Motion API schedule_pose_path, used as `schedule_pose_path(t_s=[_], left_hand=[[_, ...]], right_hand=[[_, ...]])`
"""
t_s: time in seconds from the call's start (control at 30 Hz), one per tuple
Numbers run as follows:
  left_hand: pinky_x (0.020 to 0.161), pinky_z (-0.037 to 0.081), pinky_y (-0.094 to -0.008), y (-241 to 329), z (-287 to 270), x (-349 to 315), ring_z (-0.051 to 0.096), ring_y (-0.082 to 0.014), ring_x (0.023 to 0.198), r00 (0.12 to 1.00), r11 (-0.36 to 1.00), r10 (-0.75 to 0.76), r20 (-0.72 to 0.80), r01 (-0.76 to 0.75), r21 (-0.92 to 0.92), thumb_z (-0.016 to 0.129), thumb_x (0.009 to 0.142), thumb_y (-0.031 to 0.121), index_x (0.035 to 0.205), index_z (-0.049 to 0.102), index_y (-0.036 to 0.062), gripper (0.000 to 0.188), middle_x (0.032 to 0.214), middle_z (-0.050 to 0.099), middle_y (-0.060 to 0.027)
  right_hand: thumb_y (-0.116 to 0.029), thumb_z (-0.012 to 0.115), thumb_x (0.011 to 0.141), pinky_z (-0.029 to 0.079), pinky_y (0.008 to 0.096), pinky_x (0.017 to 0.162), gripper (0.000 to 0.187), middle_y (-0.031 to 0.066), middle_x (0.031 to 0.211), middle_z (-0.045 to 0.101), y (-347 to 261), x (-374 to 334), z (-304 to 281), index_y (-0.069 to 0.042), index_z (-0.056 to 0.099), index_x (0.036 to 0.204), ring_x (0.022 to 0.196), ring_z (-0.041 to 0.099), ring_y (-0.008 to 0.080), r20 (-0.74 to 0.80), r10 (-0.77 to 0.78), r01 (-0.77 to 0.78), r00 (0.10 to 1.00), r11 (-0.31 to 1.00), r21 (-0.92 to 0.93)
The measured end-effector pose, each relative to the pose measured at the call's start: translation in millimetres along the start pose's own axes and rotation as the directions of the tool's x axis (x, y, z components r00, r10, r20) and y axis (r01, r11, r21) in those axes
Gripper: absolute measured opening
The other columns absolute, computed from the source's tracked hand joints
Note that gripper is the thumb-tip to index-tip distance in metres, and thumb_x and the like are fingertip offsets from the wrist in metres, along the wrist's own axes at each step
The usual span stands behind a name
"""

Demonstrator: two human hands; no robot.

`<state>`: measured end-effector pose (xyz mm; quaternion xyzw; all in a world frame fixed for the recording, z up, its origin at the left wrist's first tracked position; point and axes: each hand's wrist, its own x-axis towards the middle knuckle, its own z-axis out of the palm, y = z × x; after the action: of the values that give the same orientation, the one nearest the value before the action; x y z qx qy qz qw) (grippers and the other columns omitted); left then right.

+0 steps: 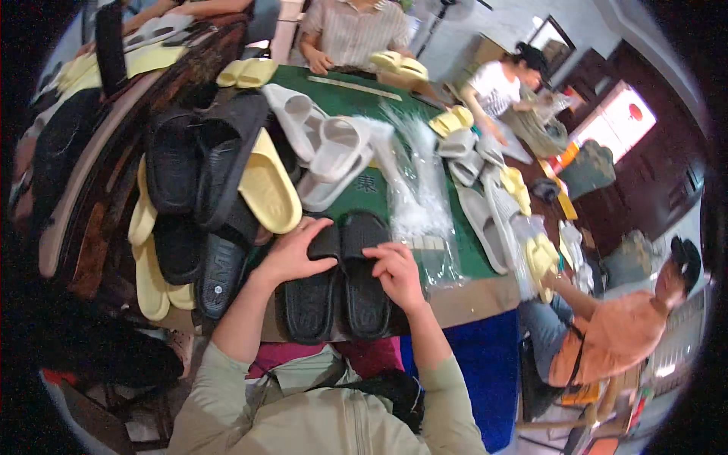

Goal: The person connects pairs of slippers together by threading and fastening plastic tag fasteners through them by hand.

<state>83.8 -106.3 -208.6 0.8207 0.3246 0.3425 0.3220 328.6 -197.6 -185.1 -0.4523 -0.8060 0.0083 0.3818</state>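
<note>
A pair of black slide sandals (337,292) lies side by side at the near edge of the green-topped table (356,98). My left hand (297,250) rests flat on the strap of the left sandal. My right hand (396,271) presses on the strap of the right sandal. Both hands touch the pair with fingers curled over the straps. Soles point toward me and hang slightly over the table edge.
A heap of black and yellow slides (205,197) fills the left. White slides (326,148) and clear plastic bags (413,189) lie ahead. Grey and yellow slides (493,189) sit at the right. A person in orange (607,334) sits right; two others sit at the far side.
</note>
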Motion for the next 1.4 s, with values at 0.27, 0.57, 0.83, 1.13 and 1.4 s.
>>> schedule_pose_path(t_s=[0.27, 0.57, 0.83, 1.13, 1.4], left_hand=[[0.103, 0.033, -0.0435, 21, 27, 5, 0.044, -0.0325, 0.114, 0.993, 0.971, -0.013, -0.115, 0.04, 0.235, 0.075, 0.072, 0.034, 0.128, 0.051, 0.0087, 0.066, 0.12, 0.05, -0.0113], [0.103, 0.032, -0.0437, 22, 38, 5, 0.045, -0.0322, 0.113, 0.981, 0.97, -0.024, -0.19, 0.069, 0.231, 0.077, 0.068, 0.033, 0.124, 0.053, 0.0083, 0.065, 0.118, 0.052, -0.011], [0.102, 0.033, -0.0433, 26, 43, 5, 0.046, -0.0325, 0.113, 0.973, 0.967, -0.014, -0.23, 0.072, 0.244, 0.077, 0.07, 0.031, 0.122, 0.053, 0.008, 0.062, 0.119, 0.052, -0.0116], [0.101, 0.035, -0.0475, 22, 45, 5, 0.045, -0.0349, 0.113, 0.975, 0.968, 0.007, -0.223, 0.049, 0.245, 0.077, 0.069, 0.034, 0.122, 0.053, 0.0067, 0.064, 0.119, 0.051, -0.012], [0.1, 0.035, -0.047, 25, 44, 4, 0.045, -0.0349, 0.112, 0.976, 0.965, 0.016, -0.217, 0.042, 0.259, 0.079, 0.068, 0.031, 0.122, 0.054, 0.0065, 0.064, 0.119, 0.052, -0.0113]], right_hand=[[0.002, 0.06, 0.085, 0.048, 0.0271, 0.079, 0.008, 0.0082, 0.094, 0.067, 25, -49, -9, -0.003, 0.061, 0.092, 0.09, 0.064, 0.0161, -0.368, 0.58, -0.45, 0.727, 0.807, 0.383], [-0.03, 0.071, 0.077, 0.052, 0.0398, 0.067, 0.029, 0.0052, 0.081, 0.07, 82, -32, -29, -0.012, 0.068, 0.099, 0.075, 0.067, 0.0274, -0.383, 0.704, -0.8, 0.598, 0.552, -0.236], [-0.026, 0.066, 0.082, 0.051, 0.0422, 0.068, 0.024, 0.0137, 0.075, 0.066, 79, -42, -15, -0.002, 0.066, 0.082, 0.071, 0.065, 0.032, -0.495, 0.688, -0.839, 0.531, 0.509, -0.193], [-0.021, 0.065, 0.085, 0.049, 0.0417, 0.064, 0.019, 0.0122, 0.078, 0.067, 75, -44, -17, -0.012, 0.07, 0.101, 0.068, 0.064, 0.03, -0.501, 0.697, -0.844, 0.513, 0.516, -0.145], [0.005, 0.053, 0.083, 0.047, 0.0256, 0.062, 0.01, 0.0097, 0.092, 0.062, 79, -40, -13, -0.003, 0.059, 0.084, 0.07, 0.058, 0.0141, -0.657, 0.554, -0.481, 0.512, 0.818, 0.316]])
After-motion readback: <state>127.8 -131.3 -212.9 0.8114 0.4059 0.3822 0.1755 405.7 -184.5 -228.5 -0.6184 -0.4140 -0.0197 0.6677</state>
